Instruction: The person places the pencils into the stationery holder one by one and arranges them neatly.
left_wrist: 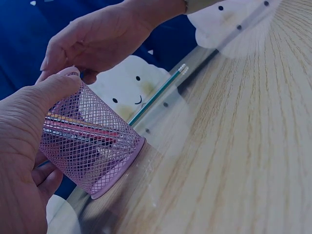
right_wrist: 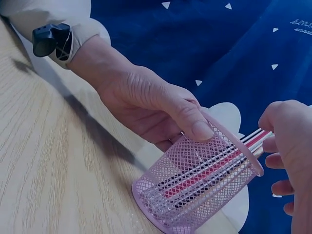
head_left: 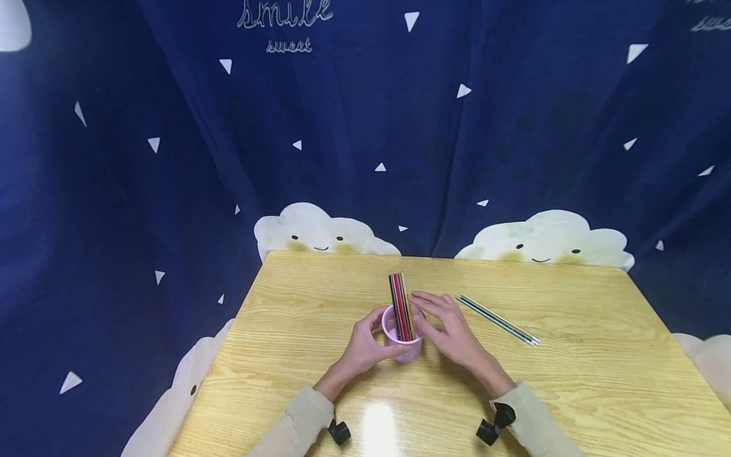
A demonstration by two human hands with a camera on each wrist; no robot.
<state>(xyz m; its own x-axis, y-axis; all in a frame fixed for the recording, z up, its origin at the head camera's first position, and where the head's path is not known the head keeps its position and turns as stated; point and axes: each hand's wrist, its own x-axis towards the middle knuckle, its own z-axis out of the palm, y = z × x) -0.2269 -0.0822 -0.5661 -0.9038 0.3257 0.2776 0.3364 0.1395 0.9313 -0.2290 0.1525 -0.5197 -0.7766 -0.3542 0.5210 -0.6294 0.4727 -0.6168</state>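
A pink mesh pencil cup (head_left: 407,352) stands on the table. My left hand (head_left: 365,346) grips its side, thumb along the near rim, as the left wrist view also shows. A bundle of pencils (head_left: 401,304) in black, red and yellow leans in the cup, upper ends above the rim; the mesh shows their lower parts (right_wrist: 195,178). My right hand (head_left: 451,330) is at the cup's right side, fingers loosely extended beside the pencils. In the right wrist view that hand (right_wrist: 297,141) has its fingertips right by the pencils' upper ends.
To the right of the cup, a few slim pencils (head_left: 497,319), one of them teal, lie slantwise on the wooden table (head_left: 599,355). A dark blue curtain (head_left: 365,127) with white clouds and triangles hangs behind the table's far edge.
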